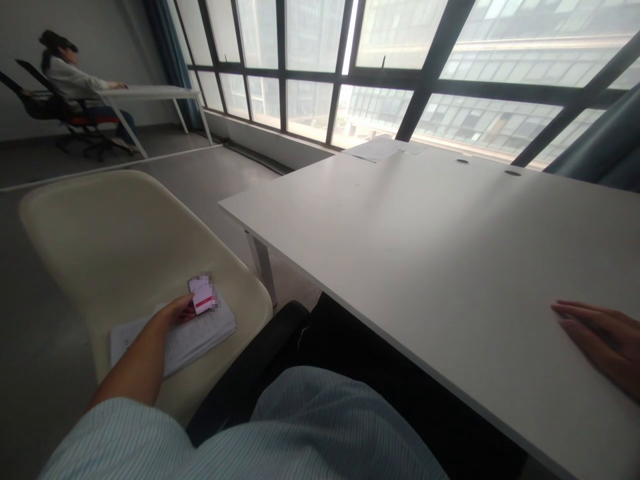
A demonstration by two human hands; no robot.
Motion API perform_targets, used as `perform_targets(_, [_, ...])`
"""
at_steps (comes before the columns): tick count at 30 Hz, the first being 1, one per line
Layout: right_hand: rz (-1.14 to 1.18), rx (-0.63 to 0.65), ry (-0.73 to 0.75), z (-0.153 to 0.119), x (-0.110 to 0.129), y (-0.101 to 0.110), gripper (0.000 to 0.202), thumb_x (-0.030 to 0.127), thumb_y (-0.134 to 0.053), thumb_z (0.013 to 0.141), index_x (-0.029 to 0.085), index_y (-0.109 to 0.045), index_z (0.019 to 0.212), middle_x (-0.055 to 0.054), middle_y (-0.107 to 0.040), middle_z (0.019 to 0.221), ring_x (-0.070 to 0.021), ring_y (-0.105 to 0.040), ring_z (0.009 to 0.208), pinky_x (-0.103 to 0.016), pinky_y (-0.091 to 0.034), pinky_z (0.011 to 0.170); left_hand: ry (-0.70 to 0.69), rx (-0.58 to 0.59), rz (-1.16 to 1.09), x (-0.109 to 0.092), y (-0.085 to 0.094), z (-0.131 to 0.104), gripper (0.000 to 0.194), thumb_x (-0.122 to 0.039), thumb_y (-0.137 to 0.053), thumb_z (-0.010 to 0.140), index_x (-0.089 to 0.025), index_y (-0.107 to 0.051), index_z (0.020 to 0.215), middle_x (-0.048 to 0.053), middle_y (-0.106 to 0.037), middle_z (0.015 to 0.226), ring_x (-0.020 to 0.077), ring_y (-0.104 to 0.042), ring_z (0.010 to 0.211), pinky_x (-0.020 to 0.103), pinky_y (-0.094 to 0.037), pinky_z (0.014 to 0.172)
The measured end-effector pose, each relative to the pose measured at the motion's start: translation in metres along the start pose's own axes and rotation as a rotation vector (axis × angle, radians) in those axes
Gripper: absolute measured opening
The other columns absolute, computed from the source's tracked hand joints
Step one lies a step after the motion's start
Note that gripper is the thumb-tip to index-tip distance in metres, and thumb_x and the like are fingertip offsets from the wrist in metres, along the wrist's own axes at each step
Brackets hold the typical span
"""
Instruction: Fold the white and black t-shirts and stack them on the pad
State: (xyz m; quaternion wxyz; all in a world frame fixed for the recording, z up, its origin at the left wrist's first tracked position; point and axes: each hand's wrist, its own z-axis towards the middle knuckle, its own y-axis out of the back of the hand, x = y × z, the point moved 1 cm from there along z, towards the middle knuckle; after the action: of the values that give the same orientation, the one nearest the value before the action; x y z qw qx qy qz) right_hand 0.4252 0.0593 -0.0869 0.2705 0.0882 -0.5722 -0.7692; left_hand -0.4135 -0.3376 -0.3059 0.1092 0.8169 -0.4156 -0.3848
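My left hand (183, 309) is closed round a phone (203, 300) with a lit, partly blurred screen. It is over a stack of printed papers (210, 337) on the seat of a cream chair (100, 220), left of my lap. Whether the phone touches the papers I cannot tell. At the right edge of the view my right hand (603, 333) rests on the white table (425, 267), its fingers stretched out and close together, holding nothing. Part of that hand is cut off by the frame.
Some paper sheets (383, 148) lie at the table's far edge, near two cable holes. A black armrest (250, 367) sits between my lap and the cream chair. Large windows (310, 40) run behind. Another person (75, 77) sits at a second table (155, 95), far left.
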Motion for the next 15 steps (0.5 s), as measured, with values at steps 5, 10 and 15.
perform_targets(5, [0.006, -0.027, 0.011, 0.000, 0.004, 0.002, 0.049, 0.061, -0.051, 0.081, 0.026, -0.072, 0.107, -0.010, -0.072, 0.123, -0.0344, -0.068, 0.113, -0.048, -0.049, 0.108, -0.009, -0.003, 0.005, 0.000, 0.000, -0.003, 0.036, -0.051, -0.053, 0.088, -0.019, -0.059, 0.074, 0.007, -0.061, 0.062, 0.0198, -0.058, 0.052, 0.026, -0.044, 0.043])
perform_targets(10, [-0.006, -0.021, 0.000, -0.001, 0.000, 0.001, 0.048, 0.061, -0.051, 0.082, 0.027, -0.072, 0.107, -0.009, -0.072, 0.123, -0.0351, -0.069, 0.112, -0.050, -0.050, 0.107, -0.015, -0.010, 0.023, -0.003, -0.001, -0.008, 0.039, -0.052, -0.050, 0.090, -0.018, -0.059, 0.072, 0.008, -0.062, 0.064, 0.0192, -0.059, 0.053, 0.026, -0.045, 0.045])
perform_targets(15, [0.000, -0.038, 0.003, 0.001, 0.007, 0.003, 0.046, 0.062, -0.051, 0.084, 0.027, -0.073, 0.105, -0.008, -0.073, 0.118, -0.0342, -0.069, 0.109, -0.050, -0.051, 0.106, -0.046, -0.011, 0.068, -0.006, -0.004, -0.021, 0.041, -0.054, -0.047, 0.091, -0.019, -0.058, 0.074, 0.008, -0.061, 0.061, 0.0210, -0.061, 0.054, 0.027, -0.047, 0.045])
